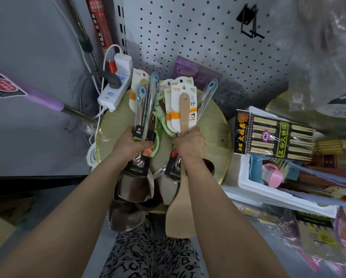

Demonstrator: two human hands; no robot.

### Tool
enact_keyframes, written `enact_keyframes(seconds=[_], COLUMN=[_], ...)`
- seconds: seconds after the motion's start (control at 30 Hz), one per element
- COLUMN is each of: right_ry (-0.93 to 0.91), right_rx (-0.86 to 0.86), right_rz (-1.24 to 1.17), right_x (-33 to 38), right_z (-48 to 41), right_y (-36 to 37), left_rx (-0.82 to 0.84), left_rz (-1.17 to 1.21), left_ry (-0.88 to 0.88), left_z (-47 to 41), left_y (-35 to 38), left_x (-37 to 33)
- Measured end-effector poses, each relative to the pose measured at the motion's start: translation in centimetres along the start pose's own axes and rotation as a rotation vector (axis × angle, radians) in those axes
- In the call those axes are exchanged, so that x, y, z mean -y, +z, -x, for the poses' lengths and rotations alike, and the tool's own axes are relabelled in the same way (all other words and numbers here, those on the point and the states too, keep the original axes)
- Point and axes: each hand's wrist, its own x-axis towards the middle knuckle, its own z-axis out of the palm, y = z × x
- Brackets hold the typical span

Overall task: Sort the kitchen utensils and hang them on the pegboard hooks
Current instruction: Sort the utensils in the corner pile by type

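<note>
both hands are loaded right now. left hand (131,145) has its fingers (129,131) curled tight round a bunch of steel spatulas (142,109), gripping them about mid-handle. the blue-tipped ends stick out away from the body and the shiny blades (135,186) hang back toward the lap. right hand (191,146) is wrapped round a wooden spatula (183,111) plus at least one more steel one (206,99) and some carded packs (185,91). can't tell exactly how many pieces are in that fist. everything is held up over a round woven mat (214,121), not resting on it as far as i can see. the pegboard (198,37) is well apart, up behind, with a black hook (250,23) on it.

handling-wise: i'd guess the steel ones are stiff, a bit heavy at the blade end and slick, so a bundle gripped mid-handle will probably want to slide or fan out. the wooden one looks light and grippy, no drama there. the cardboard backings are floppy and will bend if squeezed.

for hanging, the hole is at the far handle tip, and on the cards it's the punched slot at the top. so i'd pinch one piece just below that end and let the blade hang down. that likely means putting one bundle down first, since neither hand has a free finger.
</note>
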Motion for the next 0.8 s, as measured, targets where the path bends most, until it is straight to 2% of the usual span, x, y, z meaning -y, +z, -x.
enact_keyframes(seconds=[0.17, 0.27, 0.47, 0.57, 0.7, 0.8], right_ry=[-0.080, -0.134, -0.023, 0.050, 0.031, 0.036], right_rx=[0.026, 0.101, 0.179, 0.135, 0.043, 0.064], right_rz=[0.035, 0.122, 0.125, 0.186, 0.320, 0.255], right_x=[0.8, 1.4, 0.7, 0.3, 0.8, 0.9], right_z=[-0.1, 0.1, 0.1, 0.6, 1.1, 0.6], right_y=[-0.4, 0.3, 0.8, 1.4, 2.7, 2.5], left_rx=[-0.009, -0.033, -0.002, 0.006, 0.007, 0.031], left_rz=[0.102, 0.137, 0.104, 0.108, 0.154, 0.200], left_ry=[-0.001, 0.011, -0.020, -0.037, -0.062, -0.066], left_z=[0.1, -0.1, -0.5, -0.4, -0.2, 0.0], left_y=[-0.4, -0.8, -1.5, -1.3, -0.9, -1.0], left_x=[0.2, 0.2, 1.0, 1.3, 1.3, 1.1])
